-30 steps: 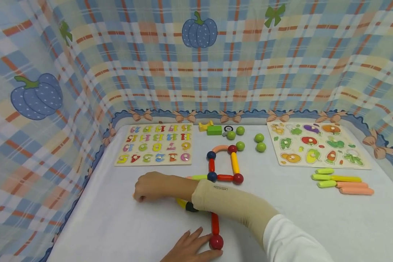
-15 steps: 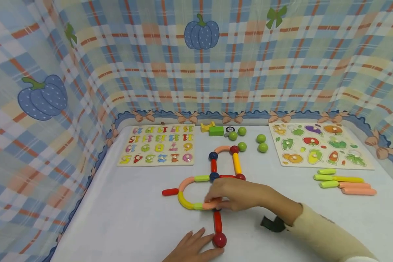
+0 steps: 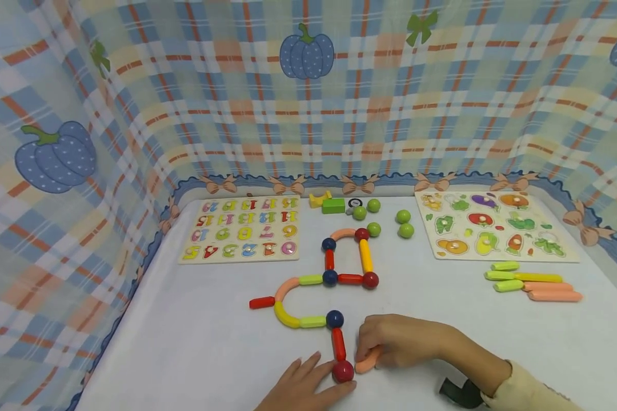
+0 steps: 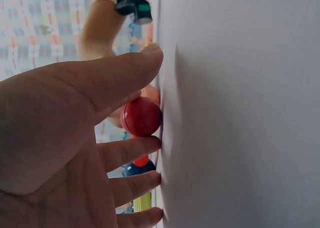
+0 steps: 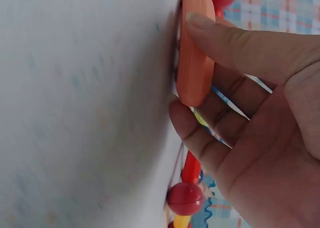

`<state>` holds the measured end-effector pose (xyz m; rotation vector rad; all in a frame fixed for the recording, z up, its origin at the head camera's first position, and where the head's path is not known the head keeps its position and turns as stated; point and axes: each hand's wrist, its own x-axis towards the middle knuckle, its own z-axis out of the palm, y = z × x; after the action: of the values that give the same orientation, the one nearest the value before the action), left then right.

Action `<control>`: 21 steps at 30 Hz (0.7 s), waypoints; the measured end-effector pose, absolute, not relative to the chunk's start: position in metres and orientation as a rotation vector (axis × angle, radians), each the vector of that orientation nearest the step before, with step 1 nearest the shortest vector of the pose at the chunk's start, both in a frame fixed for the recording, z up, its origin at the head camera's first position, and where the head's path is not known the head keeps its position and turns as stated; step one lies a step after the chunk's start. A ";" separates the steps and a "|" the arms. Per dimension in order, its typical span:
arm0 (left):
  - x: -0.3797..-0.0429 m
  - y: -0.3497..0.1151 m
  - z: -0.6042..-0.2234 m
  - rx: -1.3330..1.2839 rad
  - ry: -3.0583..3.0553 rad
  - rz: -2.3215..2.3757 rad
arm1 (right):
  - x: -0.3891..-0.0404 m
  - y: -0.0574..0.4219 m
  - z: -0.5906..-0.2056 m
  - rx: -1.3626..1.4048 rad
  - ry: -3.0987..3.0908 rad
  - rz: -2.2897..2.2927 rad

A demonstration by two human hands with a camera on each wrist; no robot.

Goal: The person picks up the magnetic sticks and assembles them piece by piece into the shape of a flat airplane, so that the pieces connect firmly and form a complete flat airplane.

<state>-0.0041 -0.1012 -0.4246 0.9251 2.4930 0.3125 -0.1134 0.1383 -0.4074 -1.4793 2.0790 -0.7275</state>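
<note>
My left hand (image 3: 308, 388) holds a red ball (image 3: 343, 371) between thumb and index finger; its other fingers lie spread on the table. A red rod (image 3: 339, 344) joins this ball to a navy ball (image 3: 334, 319). Just right of the red ball, my right hand (image 3: 398, 339) pinches a curved salmon rod (image 3: 367, 361). The right wrist view has the salmon rod (image 5: 194, 62) between thumb and fingers, one end close to the red ball. From the navy ball runs a lime rod (image 3: 312, 322), then a yellow curve (image 3: 286, 315) and a salmon curve (image 3: 287, 288).
A red rod (image 3: 261, 302) sticks out left of the curves. Beyond lies a closed loop with a yellow rod (image 3: 366, 256). Green balls (image 3: 403, 216), a number puzzle (image 3: 241, 228) and a vegetable puzzle (image 3: 493, 225) stand at the back. Loose rods (image 3: 540, 278) lie right.
My right hand has gone from the far left to the navy ball, then down to the right with the salmon rod. The left hand has stayed at the red ball.
</note>
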 end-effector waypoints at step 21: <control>-0.009 -0.116 -0.425 0.923 2.429 0.542 | -0.096 0.125 -0.418 -1.565 2.187 -0.786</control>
<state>-0.0086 -0.1159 -0.4249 0.9233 2.4286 0.5424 -0.0964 0.1249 -0.4176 -1.5652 2.1872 -0.7865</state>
